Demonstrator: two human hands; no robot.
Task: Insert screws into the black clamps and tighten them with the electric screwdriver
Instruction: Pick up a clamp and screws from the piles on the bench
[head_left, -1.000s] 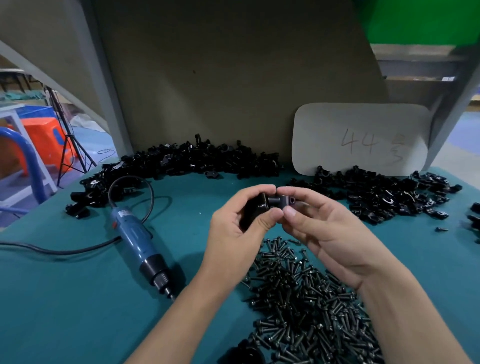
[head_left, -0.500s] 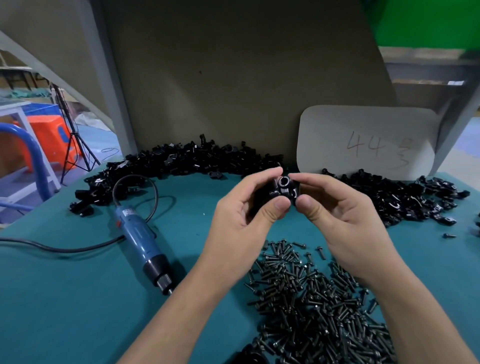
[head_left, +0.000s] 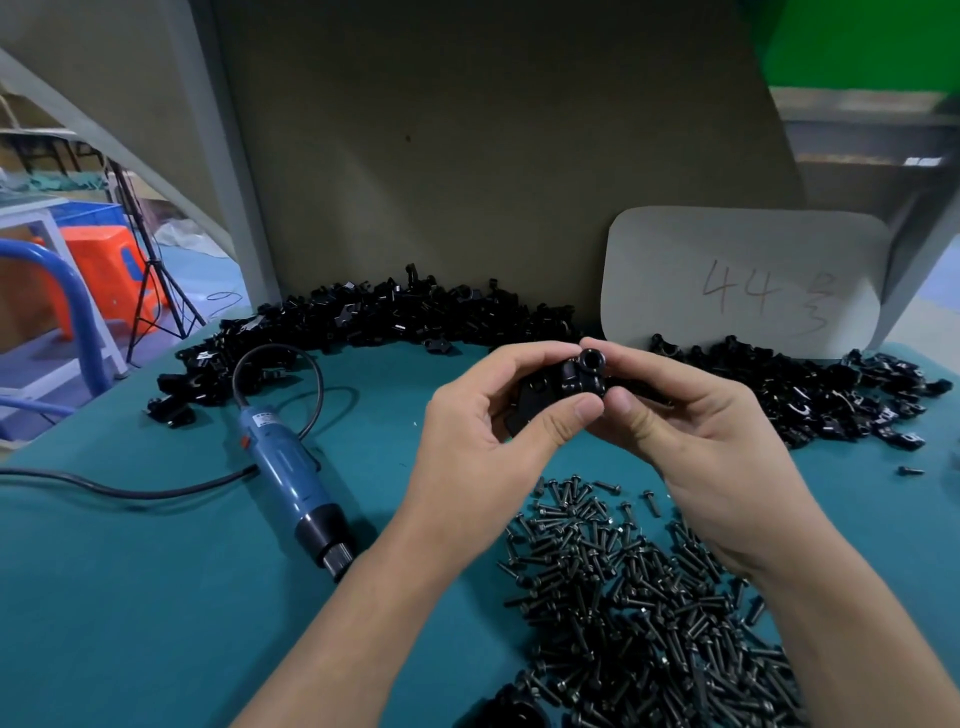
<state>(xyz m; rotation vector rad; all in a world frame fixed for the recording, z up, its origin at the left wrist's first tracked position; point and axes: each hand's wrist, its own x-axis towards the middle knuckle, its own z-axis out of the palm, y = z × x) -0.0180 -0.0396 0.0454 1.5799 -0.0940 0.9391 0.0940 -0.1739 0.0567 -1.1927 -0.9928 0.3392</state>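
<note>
A black clamp (head_left: 569, 382) is held above the teal table between both hands, its round hole facing up toward me. My left hand (head_left: 483, 431) grips its left side with thumb and fingers. My right hand (head_left: 691, 431) pinches its right end. Whether a screw sits in the hole I cannot tell. Below the hands lies a heap of black screws (head_left: 644, 597). The blue electric screwdriver (head_left: 291, 467) lies on the table to the left, tip pointing toward me, its black cable looping behind it.
Piles of black clamps lie along the back left (head_left: 363, 317) and back right (head_left: 831, 389). A grey card marked 44 (head_left: 743, 280) leans on the back panel. One stray screw (head_left: 910, 471) lies at the far right. A dark round object (head_left: 519, 712) sits at the bottom edge.
The clamp has been turned in my fingers so its round hole now faces up; both hands stay closed on it at about the same spot over the table.
</note>
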